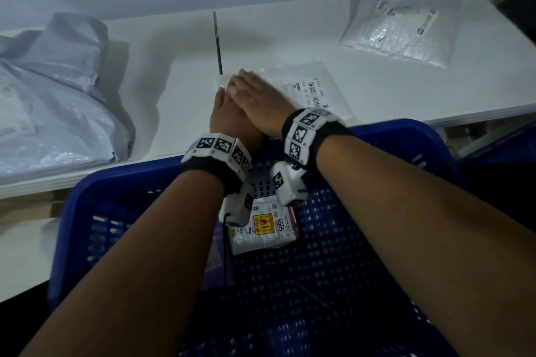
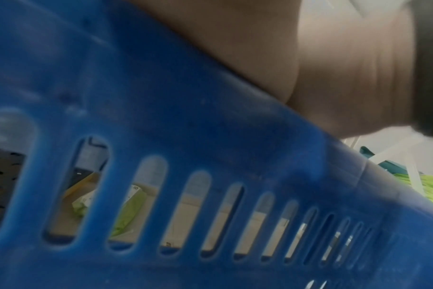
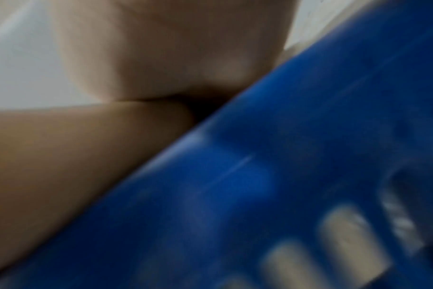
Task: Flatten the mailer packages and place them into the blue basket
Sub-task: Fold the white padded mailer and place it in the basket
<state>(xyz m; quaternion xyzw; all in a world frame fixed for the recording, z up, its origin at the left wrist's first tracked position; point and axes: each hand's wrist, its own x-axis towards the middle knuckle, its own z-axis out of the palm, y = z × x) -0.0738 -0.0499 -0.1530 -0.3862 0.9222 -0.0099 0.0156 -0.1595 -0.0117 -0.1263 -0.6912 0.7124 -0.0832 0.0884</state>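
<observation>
From the head camera: a person stacks the right hand point(image 1: 255, 98) over the left hand point(image 1: 229, 116), fingers straight and flat, and bears down on a white mailer point(image 1: 307, 87) lying on the white table point(image 1: 290, 35). One palm on the other most likely puts more weight through one spot, to squeeze the air out of the padding. The mailer's printed label shows just right of the fingers, and a thin dark rod point(image 1: 217, 40) runs away beyond the fingertips. Another padded mailer point(image 1: 397, 29), puffy and not yet pressed, waits far right of the fingers; a large grey bag point(image 1: 52, 90) slumps well to their left. The blue basket point(image 1: 406, 139) sits at the table's near edge, behind the wrists, so a flattened mailer need only be drawn back and dropped in. One labelled mailer point(image 1: 264, 229) already lies on its floor.

From the left wrist: the basket's slotted wall point(image 2: 161, 117) fills the view, with skin pressed close above its rim; the fingers themselves are out of sight.

From the right wrist: blurred blue plastic again point(image 3: 309, 136) and two bands of skin meeting above it. The fingers cannot be made out here either.
</observation>
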